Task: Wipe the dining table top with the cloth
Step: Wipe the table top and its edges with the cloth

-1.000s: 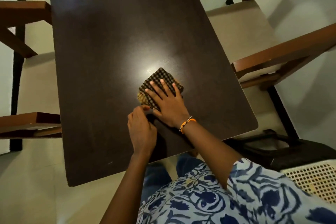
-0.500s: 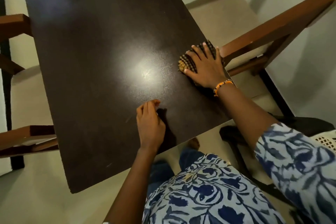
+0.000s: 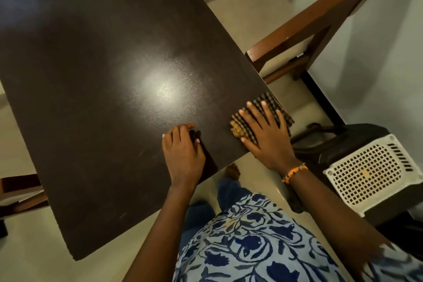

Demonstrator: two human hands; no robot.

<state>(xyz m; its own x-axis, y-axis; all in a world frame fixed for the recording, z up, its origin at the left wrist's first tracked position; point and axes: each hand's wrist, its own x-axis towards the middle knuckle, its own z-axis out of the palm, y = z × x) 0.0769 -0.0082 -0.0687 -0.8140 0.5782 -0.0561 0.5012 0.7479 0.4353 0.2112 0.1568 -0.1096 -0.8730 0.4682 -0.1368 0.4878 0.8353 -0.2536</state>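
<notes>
The dark brown dining table top [image 3: 96, 80] fills the left and middle of the head view, with a bright light glare near its centre. A folded checked cloth [image 3: 266, 104], brown with a yellow edge, lies at the table's near right corner and hangs slightly over the right edge. My right hand [image 3: 265, 135] presses flat on the cloth with fingers spread. My left hand [image 3: 183, 153] rests on the bare table just left of it, fingers curled under, holding nothing.
A wooden chair with a beige seat [image 3: 251, 14] stands tight against the table's right edge. Another chair's wooden frame [image 3: 20, 192] shows at the left. A white perforated plastic stool [image 3: 366, 174] and a dark object sit on the floor at the right.
My right hand slid the cloth from the table's middle to the right edge, then back along that edge to the near right corner. My left hand stayed planted near the front edge.
</notes>
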